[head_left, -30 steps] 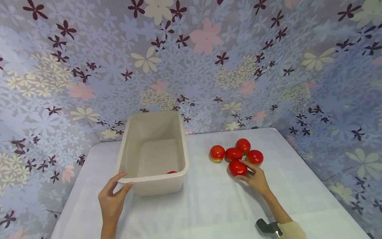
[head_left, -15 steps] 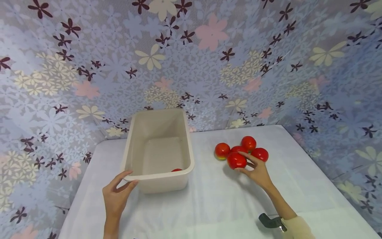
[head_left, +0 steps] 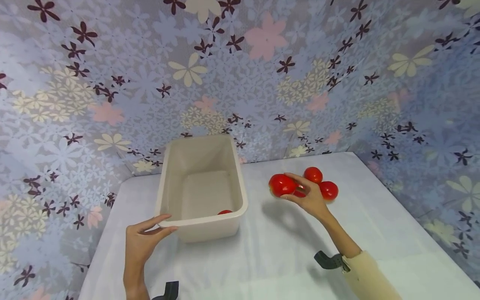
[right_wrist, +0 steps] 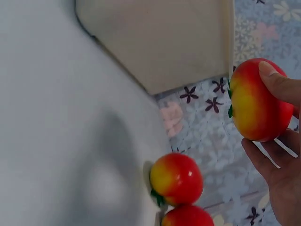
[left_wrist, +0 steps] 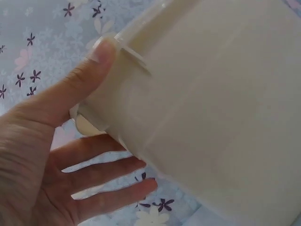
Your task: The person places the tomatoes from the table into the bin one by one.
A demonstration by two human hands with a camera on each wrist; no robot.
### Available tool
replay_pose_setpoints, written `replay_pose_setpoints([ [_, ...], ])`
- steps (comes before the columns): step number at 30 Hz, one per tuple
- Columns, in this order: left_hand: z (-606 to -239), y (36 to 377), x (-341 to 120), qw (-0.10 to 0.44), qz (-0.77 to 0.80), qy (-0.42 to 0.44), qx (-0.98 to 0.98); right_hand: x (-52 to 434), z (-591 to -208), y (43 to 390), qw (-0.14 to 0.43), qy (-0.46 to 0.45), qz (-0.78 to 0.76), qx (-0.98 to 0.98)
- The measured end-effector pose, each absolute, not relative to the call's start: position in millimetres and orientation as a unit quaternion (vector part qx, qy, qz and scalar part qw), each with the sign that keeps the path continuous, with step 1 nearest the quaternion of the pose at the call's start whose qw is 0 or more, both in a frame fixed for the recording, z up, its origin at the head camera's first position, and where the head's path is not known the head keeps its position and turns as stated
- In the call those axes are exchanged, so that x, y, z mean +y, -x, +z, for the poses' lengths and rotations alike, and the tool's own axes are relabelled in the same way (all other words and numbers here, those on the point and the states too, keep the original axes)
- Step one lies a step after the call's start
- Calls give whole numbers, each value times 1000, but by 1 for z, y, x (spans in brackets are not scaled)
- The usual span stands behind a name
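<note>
My right hand grips a red tomato between thumb and fingers, above the table. Its yellow side and green leaves show in the right wrist view, where the held tomato is clear of a tomato on the cloth. My left hand pinches the near left corner of a beige plastic bin, thumb on the outer wall and other fingers spread alongside in the left wrist view. Only the top of a red tomato inside the bin shows above its near rim.
Two tomatoes, a rear one and a right one, lie behind my right hand; another is partly covered by its fingers. A white cloth covers the table. Flowered fabric hangs close behind the bin.
My right hand has lifted the front tomato from the group and carried it up and left, casting a shadow on the cloth. My left hand keeps its hold on the bin's corner.
</note>
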State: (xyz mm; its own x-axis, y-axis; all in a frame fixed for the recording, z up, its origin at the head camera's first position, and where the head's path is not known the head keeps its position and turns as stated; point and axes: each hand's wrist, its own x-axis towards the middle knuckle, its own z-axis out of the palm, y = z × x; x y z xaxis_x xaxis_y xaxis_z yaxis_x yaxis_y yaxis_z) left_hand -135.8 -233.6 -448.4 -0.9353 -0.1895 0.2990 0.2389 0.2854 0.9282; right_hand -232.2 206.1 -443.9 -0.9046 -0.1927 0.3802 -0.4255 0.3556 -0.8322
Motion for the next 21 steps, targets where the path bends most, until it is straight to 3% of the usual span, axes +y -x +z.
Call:
replay_pose_setpoints([
  [9,-446,133,-233,207,-593,21,-777,183,-438,256,115,-233,577,-774],
  [21,-450,137,-230,196,-612,23,-766,151,-411,271,101,-255,572,-773],
])
